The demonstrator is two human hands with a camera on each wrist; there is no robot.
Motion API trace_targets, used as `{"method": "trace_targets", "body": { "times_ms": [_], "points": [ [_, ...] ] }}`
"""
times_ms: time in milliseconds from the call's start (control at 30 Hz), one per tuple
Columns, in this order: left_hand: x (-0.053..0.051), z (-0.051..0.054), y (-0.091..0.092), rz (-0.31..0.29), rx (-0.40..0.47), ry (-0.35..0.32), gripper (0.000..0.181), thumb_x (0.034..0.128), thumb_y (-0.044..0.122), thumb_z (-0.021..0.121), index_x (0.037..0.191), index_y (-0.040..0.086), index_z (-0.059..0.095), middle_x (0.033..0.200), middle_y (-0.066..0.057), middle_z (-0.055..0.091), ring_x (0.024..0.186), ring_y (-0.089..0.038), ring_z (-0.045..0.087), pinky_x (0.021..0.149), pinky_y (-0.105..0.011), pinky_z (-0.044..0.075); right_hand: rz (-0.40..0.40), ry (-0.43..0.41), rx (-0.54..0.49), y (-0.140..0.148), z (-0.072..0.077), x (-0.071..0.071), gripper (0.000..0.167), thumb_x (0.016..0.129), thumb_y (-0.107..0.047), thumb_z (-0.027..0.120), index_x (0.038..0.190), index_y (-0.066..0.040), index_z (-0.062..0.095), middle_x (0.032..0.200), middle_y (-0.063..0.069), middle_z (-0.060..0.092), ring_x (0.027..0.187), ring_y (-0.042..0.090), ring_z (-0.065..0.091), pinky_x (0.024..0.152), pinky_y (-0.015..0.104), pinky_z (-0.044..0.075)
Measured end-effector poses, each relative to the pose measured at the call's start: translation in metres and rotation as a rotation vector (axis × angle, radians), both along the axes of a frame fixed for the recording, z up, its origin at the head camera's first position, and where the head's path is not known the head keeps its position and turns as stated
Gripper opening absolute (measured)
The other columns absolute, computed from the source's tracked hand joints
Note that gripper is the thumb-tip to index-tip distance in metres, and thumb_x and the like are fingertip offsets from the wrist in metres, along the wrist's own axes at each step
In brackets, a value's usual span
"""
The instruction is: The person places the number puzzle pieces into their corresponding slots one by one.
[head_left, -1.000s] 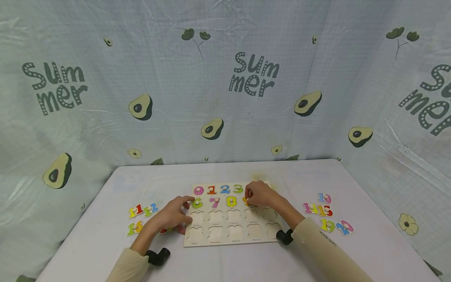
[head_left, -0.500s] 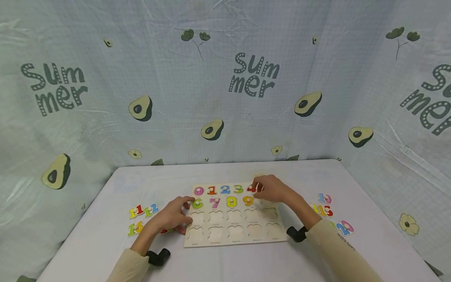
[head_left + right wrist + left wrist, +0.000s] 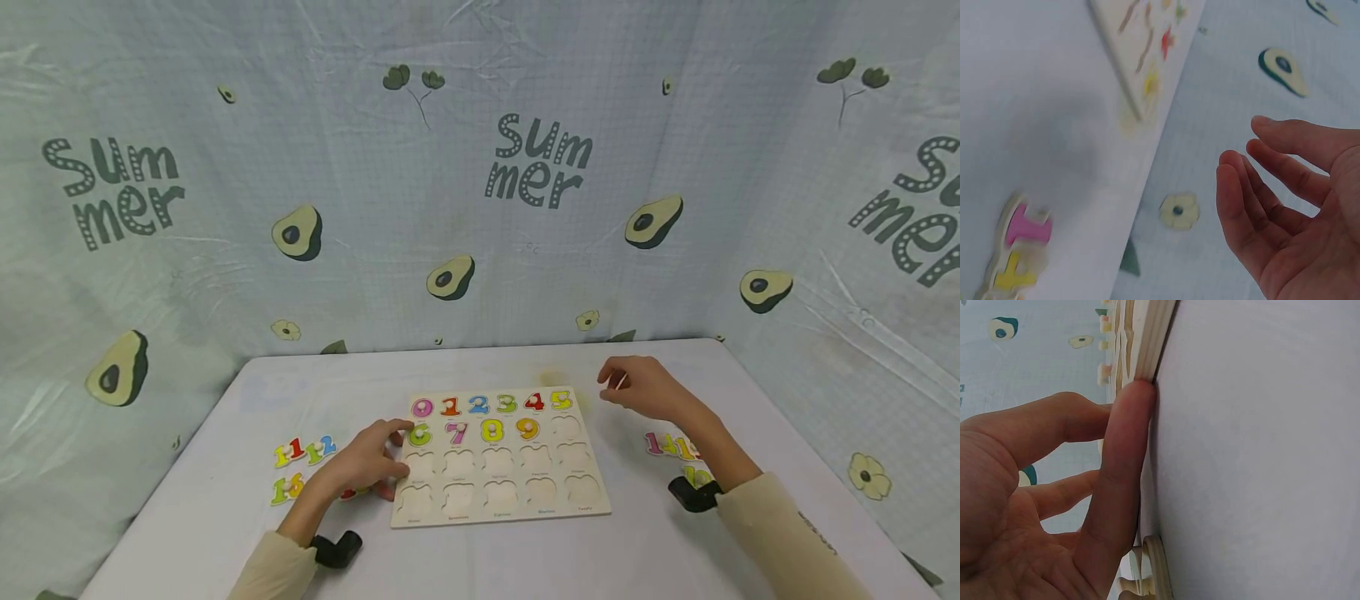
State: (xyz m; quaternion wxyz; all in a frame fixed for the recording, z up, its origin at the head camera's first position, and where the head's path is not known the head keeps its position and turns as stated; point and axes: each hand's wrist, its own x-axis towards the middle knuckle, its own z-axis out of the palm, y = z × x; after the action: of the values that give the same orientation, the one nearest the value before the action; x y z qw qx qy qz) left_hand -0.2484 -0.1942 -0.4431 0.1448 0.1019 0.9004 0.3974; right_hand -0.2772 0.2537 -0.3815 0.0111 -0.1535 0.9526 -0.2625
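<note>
A wooden number puzzle board (image 3: 517,476) lies on the table. Pieces 0 to 5 fill its back row, and the 9 (image 3: 528,429) sits fourth in the row below. My left hand (image 3: 367,457) rests at the board's left edge, one finger by the green 6 (image 3: 420,434); in the left wrist view its thumb (image 3: 1127,425) touches the board's side. To the right of the board my right hand (image 3: 647,388) hovers over the table, fingers loosely bent and nothing between them, as the right wrist view also shows.
Number pieces 11 (image 3: 288,451), 12 (image 3: 321,448) and 16 (image 3: 287,488) lie left of the board, another partly under the left hand. Pieces 14 (image 3: 660,444) and 19 (image 3: 697,476) lie on the right, others there hidden by the right arm. A printed curtain (image 3: 480,317) stands behind.
My right hand has let go of the 9, leaving it in its slot, and has moved up and right off the board. The left hand has stayed put.
</note>
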Motion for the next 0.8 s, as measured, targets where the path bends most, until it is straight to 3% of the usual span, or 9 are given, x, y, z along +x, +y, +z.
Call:
{"method": "trace_targets", "body": {
  "times_ms": [500,800],
  "points": [
    [0.004,0.002,0.001,0.012,0.026,-0.029,0.071,0.0846,0.002,0.08,0.149,0.006,0.051,0.125,-0.014,0.056,0.076,-0.021,0.058,0.055,-0.034,0.055,-0.139,0.031,0.094,0.081,-0.022,0.01,0.021,0.092,-0.015,0.074,0.106,0.0,0.069,0.091,0.009,0.067,0.083,0.022,0.06,0.068,0.031,0.051],
    [0.006,0.004,0.003,0.023,0.025,-0.041,0.07,0.0849,0.002,0.08,0.149,0.006,0.051,0.126,-0.015,0.055,0.072,-0.02,0.059,0.055,-0.033,0.055,-0.181,-0.029,0.12,0.107,-0.033,0.009,0.027,0.09,-0.018,0.077,0.104,0.002,0.068,0.088,0.01,0.066,0.076,0.02,0.057,0.064,0.03,0.053]
  ]
}}
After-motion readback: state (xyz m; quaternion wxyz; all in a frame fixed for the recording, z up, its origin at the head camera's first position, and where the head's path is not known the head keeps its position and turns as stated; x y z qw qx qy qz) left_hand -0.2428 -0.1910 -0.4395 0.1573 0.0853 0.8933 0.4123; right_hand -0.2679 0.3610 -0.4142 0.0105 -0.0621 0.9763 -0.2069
